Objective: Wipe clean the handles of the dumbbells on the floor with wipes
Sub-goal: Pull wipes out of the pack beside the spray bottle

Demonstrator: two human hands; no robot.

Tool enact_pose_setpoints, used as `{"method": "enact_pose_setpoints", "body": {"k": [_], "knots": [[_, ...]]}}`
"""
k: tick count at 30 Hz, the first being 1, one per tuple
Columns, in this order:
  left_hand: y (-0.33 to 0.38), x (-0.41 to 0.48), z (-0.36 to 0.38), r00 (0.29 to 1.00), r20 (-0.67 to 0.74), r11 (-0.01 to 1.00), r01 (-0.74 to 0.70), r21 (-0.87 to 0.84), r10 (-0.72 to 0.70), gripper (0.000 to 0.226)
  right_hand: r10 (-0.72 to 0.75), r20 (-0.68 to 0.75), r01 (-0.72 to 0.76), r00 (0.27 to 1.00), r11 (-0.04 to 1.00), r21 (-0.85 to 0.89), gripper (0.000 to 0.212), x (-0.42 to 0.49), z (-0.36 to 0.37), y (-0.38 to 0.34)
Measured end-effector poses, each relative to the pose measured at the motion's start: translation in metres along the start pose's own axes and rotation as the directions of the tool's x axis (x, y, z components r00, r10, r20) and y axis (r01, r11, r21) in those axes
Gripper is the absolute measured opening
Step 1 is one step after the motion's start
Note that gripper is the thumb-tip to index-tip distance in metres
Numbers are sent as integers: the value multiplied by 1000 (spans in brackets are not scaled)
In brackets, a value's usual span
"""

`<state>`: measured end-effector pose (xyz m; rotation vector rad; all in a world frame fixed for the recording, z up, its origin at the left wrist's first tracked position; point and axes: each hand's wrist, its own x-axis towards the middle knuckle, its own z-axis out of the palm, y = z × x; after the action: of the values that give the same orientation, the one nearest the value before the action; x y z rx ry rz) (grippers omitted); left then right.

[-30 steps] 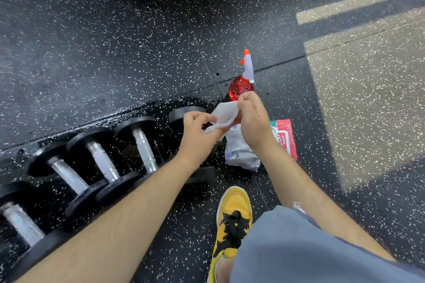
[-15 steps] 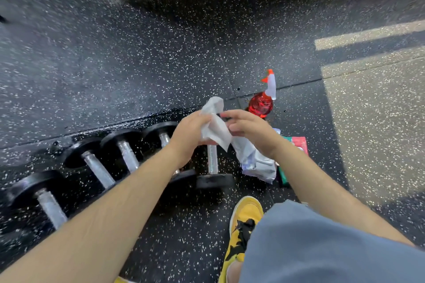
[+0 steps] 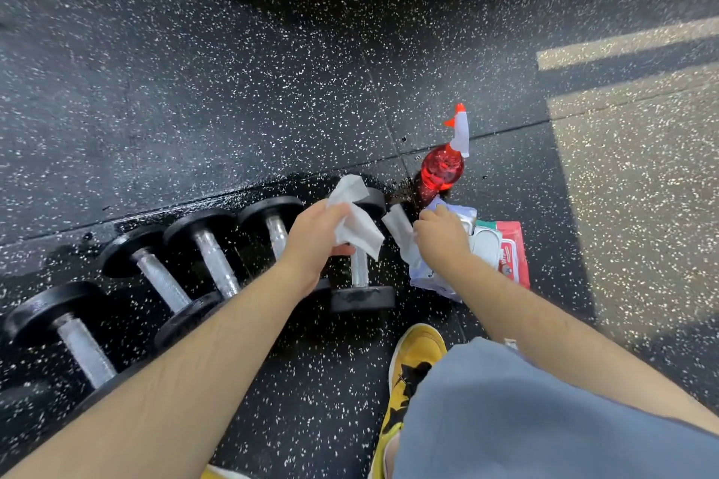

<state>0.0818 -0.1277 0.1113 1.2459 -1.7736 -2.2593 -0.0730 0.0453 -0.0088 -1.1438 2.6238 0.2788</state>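
Head camera, looking down at a dark speckled gym floor (image 3: 233, 109). At the centre of the frame my view shows the left hand (image 3: 315, 233), fingers curled around a crumpled white wipe (image 3: 356, 224), held over the rightmost dumbbell (image 3: 360, 272). I cannot tell whether the wipe touches the bar. Right of centre, the right hand (image 3: 441, 235) has its fingers curled, pinching a white strip (image 3: 400, 235) above a red and green wipe pack (image 3: 513, 249). I cannot tell whether that strip is a separate wipe or comes from the pack. A red spray bottle (image 3: 443, 169) stands just beyond.

I judge the step in hand to be readying the wipe for a handle. To do it well, I would open the wipe across the palm and wrap it fully around the bar. I would then slide it from head to head while twisting, so the textured grip is cleaned all round. The other hand should steady a head, since the round ends may roll.

Five dumbbells lie side by side, in a row from the lower left of the frame to the centre. Each has a silver, textured metal handle between two round black heads. The floor under them looks wet and glossy.
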Motion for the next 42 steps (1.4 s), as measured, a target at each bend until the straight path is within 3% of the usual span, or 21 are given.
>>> {"method": "enact_pose_setpoints", "body": {"k": [2, 3, 6, 8, 10, 12, 14, 15, 16, 18, 20, 21, 22, 23, 25, 27, 29, 32, 34, 37, 42], "knots": [[-3, 2, 1, 1000, 5, 1000, 9, 11, -9, 18, 88, -104, -71, 991, 985, 155, 17, 2, -6, -1], [-4, 3, 2, 1000, 0, 1000, 12, 11, -12, 18, 184, -169, -122, 968, 938, 324, 16, -2, -13, -1], [-5, 7, 6, 1000, -4, 1000, 8, 22, -8, 19, 532, -219, -125, 818, 536, 835, 5, -32, -40, 9], [-5, 8, 13, 1000, 10, 1000, 4, 28, -4, 19, 702, -161, -92, 693, 308, 947, 2, -59, -56, 22], [-6, 7, 21, 1000, 10, 1000, 4, 28, -4, 19, 778, -98, -121, 620, 218, 968, 4, -79, -57, 38], [-6, 5, 31, 1000, 15, 999, 12, 35, -12, 18, 720, 84, -345, 689, 223, 912, 6, -89, -45, 54], [-6, 3, 41, 1000, 23, 999, 19, 32, -20, 17, 569, 338, -573, 750, 302, 762, 18, -95, -30, 61], [-4, 0, 45, 999, 26, 1000, 23, 20, -23, 15, 531, 391, -617, 752, 357, 701, 29, -98, -25, 61], [-3, -1, 48, 999, 30, 1000, 22, 16, -23, 14, 547, 369, -628, 752, 422, 654, 41, -98, -20, 60], [0, -3, 51, 999, 33, 1000, 16, 26, -17, 15, 647, 173, -622, 742, 570, 537, 56, -96, -21, 53], [0, -2, 48, 999, 31, 997, 12, 76, -15, 16, 635, -80, -493, 768, 667, 559, 50, -89, -28, 41], [1, -2, 47, 999, 36, 994, 13, 109, -17, 18, 593, -138, -375, 793, 654, 656, 43, -83, -38, 33], [2, -2, 44, 999, 39, 991, 14, 134, -19, 25, 548, -123, -257, 827, 564, 785, 36, -76, -48, 25], [3, -1, 41, 999, 47, 989, 18, 144, -25, 37, 476, -19, -195, 879, 395, 898, 33, -69, -63, 13], [0, 0, 36, 997, 74, 993, 18, 114, -27, 49, 220, 269, -278, 938, 10, 961, 50, -55, -89, -10], [2, -1, 31, 993, 114, 997, 12, 70, -20, 43, 25, 433, -426, 901, -134, 895, 74, -42, -101, -27], [5, -4, 22, 993, 119, 998, 11, 65, -19, 41, -47, 435, -434, 899, -218, 874, 70, -37, -102, -38], [6, -5, 3, 995, 93, 996, 12, 85, -20, 48, -98, 360, -373, 928, -240, 896, 42, -37, -99, -45], [9, -9, -4, 996, 87, 992, 2, 127, -13, 28, -164, 332, -366, 929, -264, 892, 34, -38, -101, -50], [4, -3, -15, 999, 35, 983, -45, 177, 40, 43, -99, 306, -321, 947, -233, 918, 25, -37, -108, -58], [2, -8, -26, 990, -92, 964, -78, 254, 104, 31, 3, 231, -230, 973, -55, 972, 46, -38, -129, -64]]}}
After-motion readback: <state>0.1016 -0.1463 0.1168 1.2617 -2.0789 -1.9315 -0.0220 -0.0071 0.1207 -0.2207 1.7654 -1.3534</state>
